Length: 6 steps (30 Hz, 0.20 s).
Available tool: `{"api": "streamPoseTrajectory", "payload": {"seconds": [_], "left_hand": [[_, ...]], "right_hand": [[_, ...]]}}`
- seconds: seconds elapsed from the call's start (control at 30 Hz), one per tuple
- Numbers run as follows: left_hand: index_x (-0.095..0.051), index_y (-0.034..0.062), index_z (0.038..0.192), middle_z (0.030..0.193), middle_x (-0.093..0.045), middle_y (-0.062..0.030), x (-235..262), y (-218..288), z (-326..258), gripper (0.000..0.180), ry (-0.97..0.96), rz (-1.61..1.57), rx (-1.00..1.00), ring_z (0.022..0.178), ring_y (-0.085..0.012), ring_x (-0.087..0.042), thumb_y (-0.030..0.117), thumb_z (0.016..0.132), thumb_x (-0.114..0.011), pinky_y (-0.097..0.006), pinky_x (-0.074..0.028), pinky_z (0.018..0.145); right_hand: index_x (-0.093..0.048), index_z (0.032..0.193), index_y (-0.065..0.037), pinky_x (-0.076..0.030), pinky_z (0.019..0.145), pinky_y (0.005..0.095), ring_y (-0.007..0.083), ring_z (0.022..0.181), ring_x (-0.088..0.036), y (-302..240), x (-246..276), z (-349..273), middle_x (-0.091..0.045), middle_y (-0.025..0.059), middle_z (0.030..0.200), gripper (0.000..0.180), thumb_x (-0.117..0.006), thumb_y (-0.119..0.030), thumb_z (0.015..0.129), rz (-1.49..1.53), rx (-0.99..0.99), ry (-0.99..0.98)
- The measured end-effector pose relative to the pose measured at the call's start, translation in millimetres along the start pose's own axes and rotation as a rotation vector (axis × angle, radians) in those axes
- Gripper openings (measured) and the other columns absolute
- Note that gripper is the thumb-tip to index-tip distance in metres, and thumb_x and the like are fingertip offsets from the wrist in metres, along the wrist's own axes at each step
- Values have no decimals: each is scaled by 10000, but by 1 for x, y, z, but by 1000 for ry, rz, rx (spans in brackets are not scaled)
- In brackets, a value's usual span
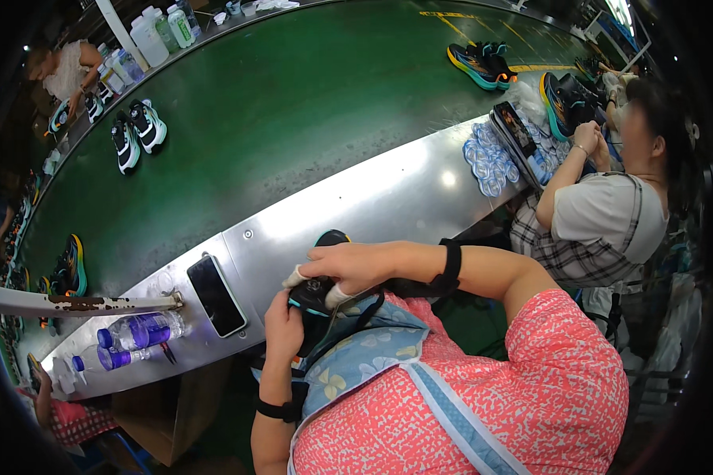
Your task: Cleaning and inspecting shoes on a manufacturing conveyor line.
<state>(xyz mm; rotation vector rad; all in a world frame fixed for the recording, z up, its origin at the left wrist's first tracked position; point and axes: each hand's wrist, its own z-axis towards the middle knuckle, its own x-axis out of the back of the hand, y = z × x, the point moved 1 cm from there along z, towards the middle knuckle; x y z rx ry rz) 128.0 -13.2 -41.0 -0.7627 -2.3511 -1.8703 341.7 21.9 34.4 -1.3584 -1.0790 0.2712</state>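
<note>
A black sneaker [312,294] with teal edging is held between my two hands, over my lap at the near edge of the metal ledge. My left hand [282,326] grips its left side, fingers closed and partly hidden by the shoe. From the right, my right hand [350,264] reaches across the top, its fingers bent down onto the upper. Pale covers sit on the thumb and a finger of that hand. Much of the sneaker is hidden behind the hands. A blue floral apron [376,336] lies just under it.
Left along the metal ledge [348,190] lie a phone [216,295] and water bottles [141,331], near a chipped white bar [95,305]. Beyond runs a green conveyor [293,87] carrying pairs of sneakers [138,133]. A co-worker [610,206] sits at right, near clear blue-tinted plastic pieces [491,158].
</note>
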Motion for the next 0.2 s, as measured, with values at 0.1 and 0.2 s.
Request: {"api": "streamPoseTrajectory", "payload": {"seconds": [0.1,0.2], "left_hand": [[-582,-5,1164,1040,-672,-160,-3,0,-4,301,3,51,-3,1001,-291,-642,8,880,-485,-344,-462,881],[-592,31,1165,1080,-668,-179,-3,-9,-2,309,47,-7,22,1021,-328,-639,3,865,-526,-373,-464,885]], "right_hand": [[-490,1317,-143,-470,833,431,366,956,-588,5,-16,9,-555,158,987,632,-717,-110,728,-110,54,128],[-488,1320,-150,-464,860,432,363,971,-588,5,-26,8,-566,149,973,621,-708,-115,740,-72,59,224]]}}
